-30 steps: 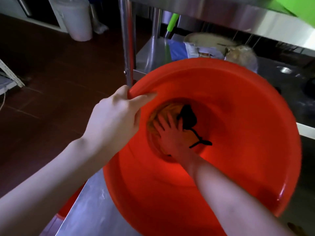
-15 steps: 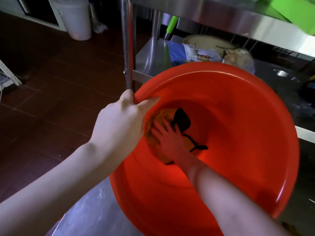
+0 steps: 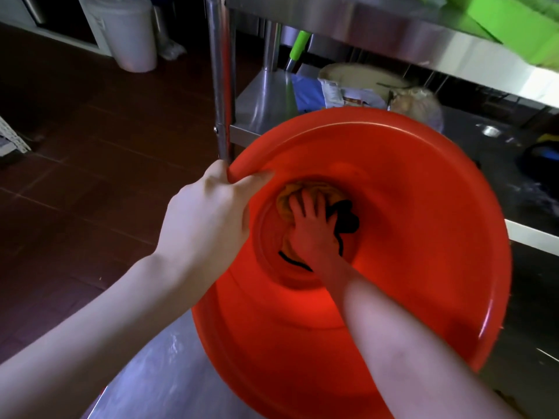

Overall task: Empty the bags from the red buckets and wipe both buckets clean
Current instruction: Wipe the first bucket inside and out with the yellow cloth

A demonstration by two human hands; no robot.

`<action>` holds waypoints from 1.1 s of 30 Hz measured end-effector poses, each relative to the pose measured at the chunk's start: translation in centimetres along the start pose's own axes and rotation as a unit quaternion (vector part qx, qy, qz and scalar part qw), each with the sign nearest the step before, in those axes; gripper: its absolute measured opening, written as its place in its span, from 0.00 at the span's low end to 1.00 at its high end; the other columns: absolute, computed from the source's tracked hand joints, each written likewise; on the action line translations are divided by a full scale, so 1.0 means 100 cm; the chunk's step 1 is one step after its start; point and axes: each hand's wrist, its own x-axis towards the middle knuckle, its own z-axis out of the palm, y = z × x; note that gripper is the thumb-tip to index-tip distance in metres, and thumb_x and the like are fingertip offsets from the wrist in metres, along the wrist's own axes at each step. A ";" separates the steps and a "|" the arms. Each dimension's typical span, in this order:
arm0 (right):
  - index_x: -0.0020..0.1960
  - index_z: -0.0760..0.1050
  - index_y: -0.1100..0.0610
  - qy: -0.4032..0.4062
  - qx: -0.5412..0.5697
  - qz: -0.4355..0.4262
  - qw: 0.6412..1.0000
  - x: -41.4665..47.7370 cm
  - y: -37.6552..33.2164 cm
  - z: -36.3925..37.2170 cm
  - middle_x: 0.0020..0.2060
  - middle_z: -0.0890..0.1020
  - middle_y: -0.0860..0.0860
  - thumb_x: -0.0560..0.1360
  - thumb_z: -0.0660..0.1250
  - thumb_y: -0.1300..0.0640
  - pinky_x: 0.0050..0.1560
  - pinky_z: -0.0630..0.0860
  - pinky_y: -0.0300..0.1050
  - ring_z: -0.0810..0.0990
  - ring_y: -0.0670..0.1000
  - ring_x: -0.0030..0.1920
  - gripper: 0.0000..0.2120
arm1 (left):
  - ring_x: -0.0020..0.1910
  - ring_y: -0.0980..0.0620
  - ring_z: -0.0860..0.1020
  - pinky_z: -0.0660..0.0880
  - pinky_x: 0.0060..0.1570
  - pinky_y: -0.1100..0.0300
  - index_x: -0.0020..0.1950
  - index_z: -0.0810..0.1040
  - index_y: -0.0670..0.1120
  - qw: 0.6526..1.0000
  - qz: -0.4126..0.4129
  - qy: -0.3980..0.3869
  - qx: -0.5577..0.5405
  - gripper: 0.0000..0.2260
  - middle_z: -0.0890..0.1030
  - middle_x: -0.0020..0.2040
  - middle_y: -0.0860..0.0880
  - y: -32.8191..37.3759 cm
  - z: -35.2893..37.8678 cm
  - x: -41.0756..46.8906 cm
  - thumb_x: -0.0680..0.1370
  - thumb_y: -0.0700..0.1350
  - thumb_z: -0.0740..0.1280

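Steel table is carrying the red bucket, which is lying tilted with its mouth facing the person. On the bucket's left rim, the left hand is gripping, thumb inside the wall. Deep inside the bucket, the right hand is pressing flat, fingers spread, on a yellow cloth at the bottom. Beyond the bucket, bags are sitting on a steel shelf.
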 end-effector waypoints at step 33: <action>0.76 0.57 0.49 0.007 0.077 0.089 0.993 -0.031 -0.026 0.010 0.79 0.47 0.53 0.70 0.69 0.58 0.62 0.70 0.50 0.68 0.61 0.68 0.38 | 0.27 0.43 0.72 0.74 0.25 0.52 0.67 0.76 0.59 0.996 0.045 0.020 0.076 0.17 0.70 0.42 0.45 -0.091 -0.037 -0.002 0.81 0.44 0.60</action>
